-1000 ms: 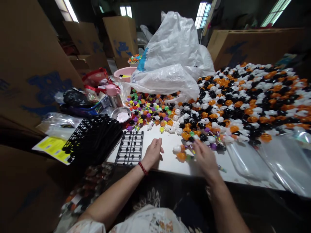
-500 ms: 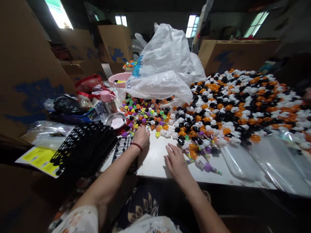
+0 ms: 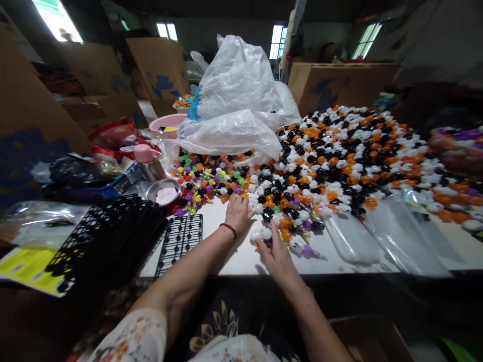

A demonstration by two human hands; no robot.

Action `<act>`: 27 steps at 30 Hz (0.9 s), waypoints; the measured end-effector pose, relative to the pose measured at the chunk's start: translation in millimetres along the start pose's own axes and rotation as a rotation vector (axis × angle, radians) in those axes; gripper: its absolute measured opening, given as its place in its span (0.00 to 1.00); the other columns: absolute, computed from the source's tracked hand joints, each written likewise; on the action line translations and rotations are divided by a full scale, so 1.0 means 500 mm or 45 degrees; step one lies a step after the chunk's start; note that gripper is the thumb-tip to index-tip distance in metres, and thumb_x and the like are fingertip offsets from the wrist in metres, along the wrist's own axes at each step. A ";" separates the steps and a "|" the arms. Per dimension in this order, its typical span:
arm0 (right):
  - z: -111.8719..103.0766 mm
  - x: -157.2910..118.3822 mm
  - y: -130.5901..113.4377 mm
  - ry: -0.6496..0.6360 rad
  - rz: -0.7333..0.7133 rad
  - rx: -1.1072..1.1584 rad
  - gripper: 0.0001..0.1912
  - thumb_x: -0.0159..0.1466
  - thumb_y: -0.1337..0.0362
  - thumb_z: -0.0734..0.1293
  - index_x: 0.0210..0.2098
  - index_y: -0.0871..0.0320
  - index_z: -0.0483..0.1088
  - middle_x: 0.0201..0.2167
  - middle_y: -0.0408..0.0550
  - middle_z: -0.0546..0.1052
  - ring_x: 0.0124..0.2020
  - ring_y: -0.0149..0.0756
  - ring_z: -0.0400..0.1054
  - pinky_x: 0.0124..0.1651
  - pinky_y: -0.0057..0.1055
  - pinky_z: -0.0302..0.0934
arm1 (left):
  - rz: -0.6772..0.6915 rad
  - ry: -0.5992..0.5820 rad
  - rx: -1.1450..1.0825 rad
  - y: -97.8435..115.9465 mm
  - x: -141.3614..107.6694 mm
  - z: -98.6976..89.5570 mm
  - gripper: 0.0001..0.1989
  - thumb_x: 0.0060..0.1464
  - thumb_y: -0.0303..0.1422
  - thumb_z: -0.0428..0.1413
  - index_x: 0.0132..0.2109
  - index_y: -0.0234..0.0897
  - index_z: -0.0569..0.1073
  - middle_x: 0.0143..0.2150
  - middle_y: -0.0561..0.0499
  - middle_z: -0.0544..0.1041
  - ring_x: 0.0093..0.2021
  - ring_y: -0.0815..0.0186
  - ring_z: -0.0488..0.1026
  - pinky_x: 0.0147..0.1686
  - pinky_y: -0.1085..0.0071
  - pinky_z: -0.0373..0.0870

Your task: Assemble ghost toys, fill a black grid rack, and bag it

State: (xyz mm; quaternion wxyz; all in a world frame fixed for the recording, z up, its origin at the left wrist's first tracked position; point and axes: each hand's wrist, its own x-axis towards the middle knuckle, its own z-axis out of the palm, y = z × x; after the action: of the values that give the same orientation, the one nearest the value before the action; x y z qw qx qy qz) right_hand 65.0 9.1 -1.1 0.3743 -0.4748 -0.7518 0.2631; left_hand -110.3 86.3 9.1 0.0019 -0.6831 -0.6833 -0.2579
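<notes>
"What do we have at our far left?"

"We see a stack of black racks (image 3: 109, 241), tilted and overlapping, and then one black grid rack (image 3: 180, 244) flat on the white table (image 3: 222, 259). A round metal dish (image 3: 164, 192) sits just beyond the gap between them."

"And our left hand (image 3: 238, 213)?"

"It's right of that single rack, palm down, fingers reaching forward to the near edge of the small colored pieces (image 3: 211, 183). We can't tell whether its fingertips pinch anything."

"Where's the white piece (image 3: 259, 234)?"

"Between our two hands, on the near side of the pile: to the right of our left hand, and right at the thumb and forefinger of our right hand (image 3: 277, 254). Those two are spread around it, but we can't tell if they grip it."

"Further right?"

"A white-and-purple piece (image 3: 304, 248) lies just beside our right hand, apart from it. Beyond, we have the big heap of orange, black and white pieces (image 3: 339, 156), with clear plastic bags (image 3: 400, 236) flat along its near side."
</notes>
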 end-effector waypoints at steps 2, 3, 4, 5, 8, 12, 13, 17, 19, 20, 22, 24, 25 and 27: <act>-0.018 -0.008 -0.009 -0.006 0.012 0.072 0.30 0.69 0.55 0.58 0.67 0.60 0.54 0.60 0.60 0.68 0.60 0.48 0.64 0.56 0.44 0.64 | 0.031 -0.034 0.086 -0.001 0.025 0.021 0.13 0.52 0.36 0.60 0.42 0.33 0.73 0.48 0.38 0.70 0.54 0.47 0.61 0.55 0.52 0.58; -0.027 -0.011 -0.012 -0.013 0.016 0.090 0.29 0.69 0.55 0.57 0.66 0.60 0.56 0.59 0.60 0.69 0.59 0.48 0.65 0.56 0.44 0.64 | 0.035 -0.050 0.096 -0.001 0.032 0.027 0.12 0.52 0.35 0.60 0.41 0.33 0.73 0.48 0.38 0.70 0.54 0.47 0.61 0.55 0.51 0.58; -0.036 -0.013 -0.013 -0.023 0.031 0.103 0.28 0.69 0.55 0.56 0.65 0.60 0.58 0.57 0.59 0.71 0.57 0.47 0.67 0.55 0.43 0.65 | 0.039 -0.052 0.091 -0.002 0.035 0.031 0.10 0.52 0.35 0.60 0.40 0.33 0.73 0.47 0.38 0.70 0.54 0.47 0.61 0.55 0.51 0.58; -0.046 -0.014 -0.014 -0.027 0.058 0.115 0.27 0.69 0.55 0.57 0.64 0.60 0.60 0.53 0.58 0.74 0.52 0.46 0.71 0.52 0.42 0.67 | 0.041 -0.034 0.065 -0.004 0.034 0.031 0.10 0.52 0.34 0.60 0.40 0.34 0.74 0.47 0.38 0.70 0.54 0.48 0.61 0.55 0.51 0.58; -0.071 -0.013 -0.013 0.000 0.138 0.160 0.23 0.68 0.55 0.60 0.59 0.59 0.65 0.42 0.53 0.79 0.41 0.42 0.74 0.46 0.39 0.69 | -0.019 0.014 -0.222 -0.014 0.011 0.012 0.13 0.54 0.35 0.59 0.45 0.35 0.74 0.46 0.42 0.72 0.51 0.53 0.65 0.52 0.57 0.62; -0.084 -0.005 -0.019 0.035 0.007 0.231 0.19 0.68 0.57 0.61 0.55 0.55 0.71 0.51 0.53 0.76 0.53 0.42 0.70 0.56 0.39 0.63 | -0.165 -0.232 -0.858 -0.027 -0.059 -0.045 0.22 0.53 0.38 0.59 0.54 0.37 0.70 0.41 0.49 0.74 0.37 0.64 0.69 0.38 0.68 0.66; -0.084 -0.003 -0.022 0.036 -0.022 0.247 0.19 0.68 0.58 0.61 0.55 0.55 0.71 0.52 0.52 0.75 0.54 0.42 0.69 0.57 0.39 0.62 | -0.158 -0.301 -0.955 -0.028 -0.080 -0.061 0.23 0.53 0.39 0.59 0.55 0.37 0.69 0.40 0.50 0.74 0.36 0.65 0.69 0.37 0.69 0.66; -0.077 -0.004 -0.038 0.028 0.001 0.305 0.16 0.67 0.58 0.63 0.51 0.55 0.73 0.48 0.51 0.78 0.48 0.40 0.72 0.52 0.37 0.66 | -0.101 -0.447 -1.139 -0.023 -0.150 -0.113 0.24 0.52 0.40 0.61 0.53 0.38 0.68 0.41 0.50 0.73 0.37 0.67 0.69 0.37 0.71 0.66; -0.075 -0.007 -0.043 0.019 -0.012 0.310 0.15 0.67 0.57 0.64 0.49 0.55 0.74 0.46 0.50 0.79 0.46 0.40 0.73 0.50 0.36 0.67 | -0.083 -0.514 -1.136 -0.017 -0.169 -0.132 0.21 0.51 0.40 0.61 0.50 0.37 0.69 0.41 0.50 0.74 0.37 0.67 0.69 0.37 0.71 0.66; -0.076 -0.008 -0.045 0.013 -0.039 0.301 0.14 0.67 0.58 0.64 0.48 0.55 0.75 0.46 0.50 0.79 0.46 0.40 0.73 0.50 0.36 0.66 | -0.070 -0.551 -1.125 -0.014 -0.175 -0.139 0.20 0.51 0.40 0.62 0.49 0.37 0.69 0.42 0.50 0.74 0.37 0.67 0.69 0.38 0.71 0.66; -0.081 -0.011 -0.048 -0.011 -0.101 0.273 0.14 0.67 0.59 0.63 0.48 0.55 0.75 0.45 0.51 0.78 0.46 0.40 0.72 0.50 0.36 0.66 | -0.054 -0.612 -1.127 -0.009 -0.181 -0.150 0.18 0.52 0.39 0.61 0.48 0.37 0.71 0.42 0.49 0.74 0.38 0.66 0.69 0.39 0.71 0.66; -0.089 -0.013 -0.050 -0.069 -0.145 0.252 0.13 0.67 0.59 0.63 0.47 0.54 0.76 0.43 0.50 0.79 0.45 0.40 0.72 0.49 0.36 0.66 | -0.058 -0.640 -1.176 -0.004 -0.184 -0.154 0.18 0.52 0.40 0.61 0.48 0.37 0.72 0.43 0.49 0.75 0.39 0.66 0.70 0.40 0.70 0.66; -0.094 -0.013 -0.050 -0.102 -0.159 0.249 0.13 0.67 0.59 0.63 0.46 0.54 0.76 0.42 0.50 0.79 0.44 0.40 0.72 0.48 0.36 0.66 | -0.064 -0.642 -1.209 -0.003 -0.186 -0.154 0.18 0.53 0.40 0.60 0.48 0.37 0.72 0.43 0.48 0.75 0.40 0.65 0.70 0.41 0.70 0.66; -0.102 -0.013 -0.049 -0.161 -0.165 0.256 0.12 0.67 0.60 0.64 0.45 0.54 0.77 0.40 0.50 0.79 0.42 0.39 0.72 0.46 0.35 0.66 | -0.081 -0.659 -1.292 -0.001 -0.188 -0.152 0.18 0.54 0.41 0.59 0.49 0.36 0.73 0.45 0.47 0.75 0.42 0.64 0.70 0.44 0.69 0.66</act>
State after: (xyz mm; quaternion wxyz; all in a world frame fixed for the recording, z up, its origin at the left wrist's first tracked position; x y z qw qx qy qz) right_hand 95.9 -4.9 44.8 0.3881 -0.3676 -0.7730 0.3417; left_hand -130.7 -28.5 41.2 -0.5017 -0.6185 -0.4721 -0.3780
